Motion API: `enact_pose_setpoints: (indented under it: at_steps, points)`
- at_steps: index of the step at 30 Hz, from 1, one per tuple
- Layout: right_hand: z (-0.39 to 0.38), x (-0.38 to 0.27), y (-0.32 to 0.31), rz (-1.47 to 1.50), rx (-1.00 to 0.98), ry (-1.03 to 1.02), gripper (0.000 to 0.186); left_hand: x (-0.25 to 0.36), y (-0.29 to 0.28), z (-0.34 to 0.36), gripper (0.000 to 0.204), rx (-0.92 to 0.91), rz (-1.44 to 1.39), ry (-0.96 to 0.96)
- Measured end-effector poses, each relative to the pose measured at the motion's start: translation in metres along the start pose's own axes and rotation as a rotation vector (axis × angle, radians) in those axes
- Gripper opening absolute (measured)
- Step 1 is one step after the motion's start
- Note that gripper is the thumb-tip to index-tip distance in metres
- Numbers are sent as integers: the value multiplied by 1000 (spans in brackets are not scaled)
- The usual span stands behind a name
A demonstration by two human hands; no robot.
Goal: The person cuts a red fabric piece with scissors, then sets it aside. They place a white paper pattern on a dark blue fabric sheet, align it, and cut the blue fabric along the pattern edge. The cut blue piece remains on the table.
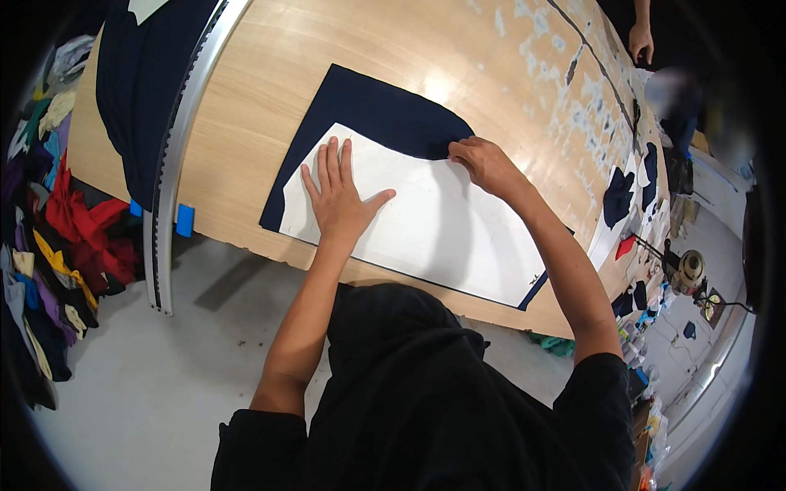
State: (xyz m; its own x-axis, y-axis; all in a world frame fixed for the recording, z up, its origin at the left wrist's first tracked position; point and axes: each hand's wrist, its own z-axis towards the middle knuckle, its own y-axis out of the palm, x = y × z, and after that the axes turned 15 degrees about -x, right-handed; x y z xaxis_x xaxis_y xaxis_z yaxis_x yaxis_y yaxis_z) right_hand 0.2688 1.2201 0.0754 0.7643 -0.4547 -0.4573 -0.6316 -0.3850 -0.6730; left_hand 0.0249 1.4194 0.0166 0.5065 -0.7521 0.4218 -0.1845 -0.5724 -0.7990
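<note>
A white paper pattern piece (417, 229) lies on dark navy fabric (368, 102) on the wooden table, with navy showing above it and at both sides. My left hand (336, 188) rests open on the pattern's left part, fingers spread and thumb out to the side. My right hand (483, 164) is closed in a pinch at the pattern's curved upper edge, where it meets the navy cloth; whatever is between those fingertips is hidden.
A long metal rail (184, 114) with blue blocks (186, 219) crosses the table's left, beside navy cloth (135, 106). Coloured fabric scraps (86, 229) are heaped far left. A machine (684, 270) and navy pieces (618, 196) sit right. Another person's hand (641, 41) shows top right.
</note>
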Motion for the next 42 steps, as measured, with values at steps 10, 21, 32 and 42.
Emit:
enact_pose_setpoints:
  at_steps: [10,21,32,42]
  points:
    - [-12,-8,4,497,379,287,8,-23,12,-7,77,188,-135,196]
    - [126,-129,10,742,385,140,14,-32,23,-39,71,143,-8,216]
    - [183,-216,26,157,-41,-283,9,-38,42,-42,58,347,69,207]
    - [191,-190,20,-152,95,-448,13,-34,41,-37,64,321,118,147]
